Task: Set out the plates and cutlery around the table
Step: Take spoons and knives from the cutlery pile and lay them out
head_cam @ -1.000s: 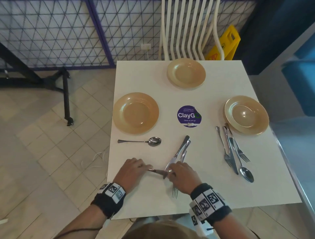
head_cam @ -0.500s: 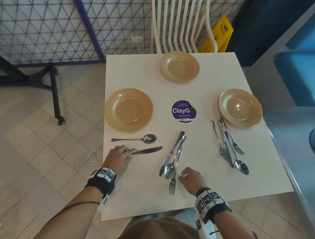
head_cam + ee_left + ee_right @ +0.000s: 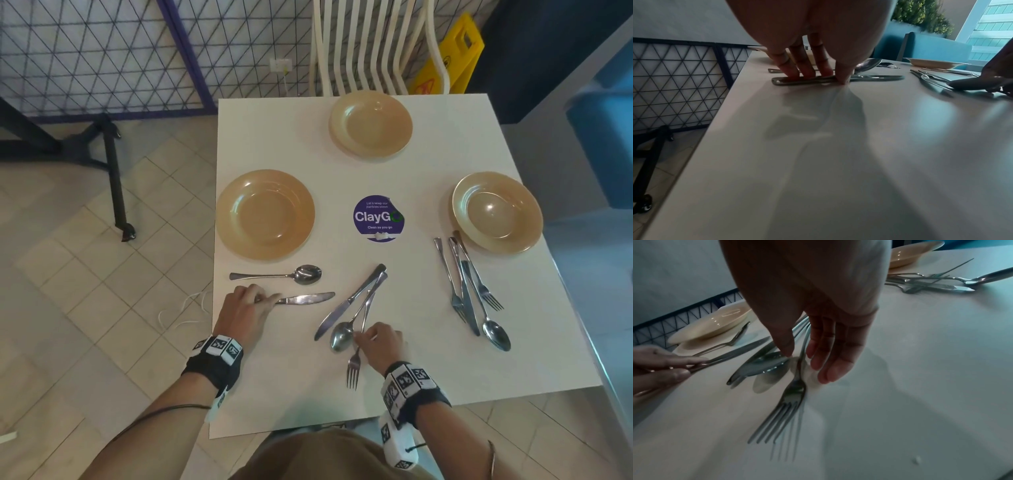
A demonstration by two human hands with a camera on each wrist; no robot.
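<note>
three tan, glossy plates are sitting on the white table (image 3: 260,137): the left plate (image 3: 265,214) is lying by the left edge, the far plate (image 3: 371,124) by the far edge in front of a slatted chair (image 3: 373,44), and the right plate (image 3: 497,211) by the right edge. a steel spoon (image 3: 284,274) is lying just below the left plate, its bowl pointing right. under it a knife (image 3: 305,299) is lying flat and nearly parallel, blade tip pointing right. in the middle a second knife (image 3: 349,301), a second spoon (image 3: 342,337) and a fork (image 3: 356,363) are fanning out from touching handles, the fork's tines pointing toward the near edge. a bundle of cutlery (image 3: 472,294) is lying crossed just below the right plate. a round purple sticker (image 3: 378,218) is sitting at the table's centre.

the knife's handle end is lying close to the left edge, with bare tabletop stretching between both hands and the near edge.

the left hand (image 3: 245,311) is resting over the knife's handle; the left wrist view is showing three fingers (image 3: 805,68) pressed side by side on the far side and the thumb on the near side, pinching it against the table. the right hand (image 3: 380,342) is hovering over the fork's neck, its fingers (image 3: 828,353) loosely extended and close together just right of the neck, the thumb on the left by the spoon bowl; a firm grip cannot be told.
</note>
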